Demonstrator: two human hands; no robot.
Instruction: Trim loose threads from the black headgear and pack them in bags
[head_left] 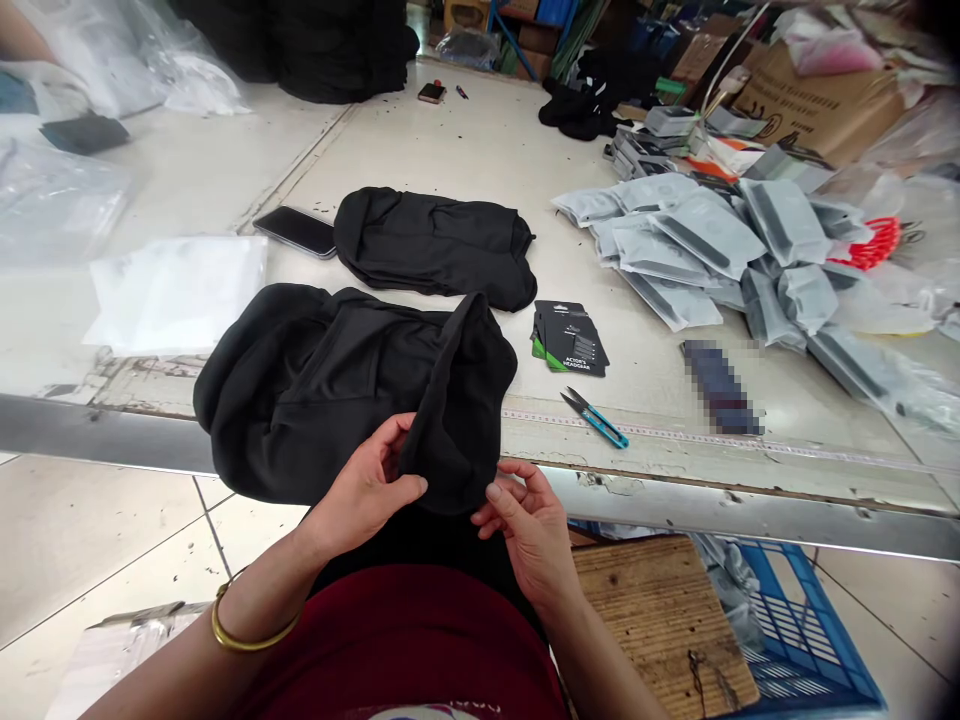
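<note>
A stack of soft black cloth headgear (pixel 322 400) lies at the table's front edge, its open end towards the right. My left hand (pixel 367 490) has the rim of the top piece between thumb and fingers and holds the opening raised. At the lower right corner of that opening, my right hand (pixel 525 520) is closed with thumb and fingertips on the cloth edge. Part of its grip is hidden. Just behind lies a second black cloth stack (pixel 435 245). Black printed cards (pixel 570 340) and blue thread snips (pixel 596 417) lie to the right.
A phone (pixel 296 230) and white plastic bags (pixel 180 290) lie at the left. Many packed grey pouches (pixel 697 235) are heaped at the right, near a blurred dark item (pixel 721 388). Below the table stand a wooden board (pixel 660 620) and a blue crate (pixel 810 620).
</note>
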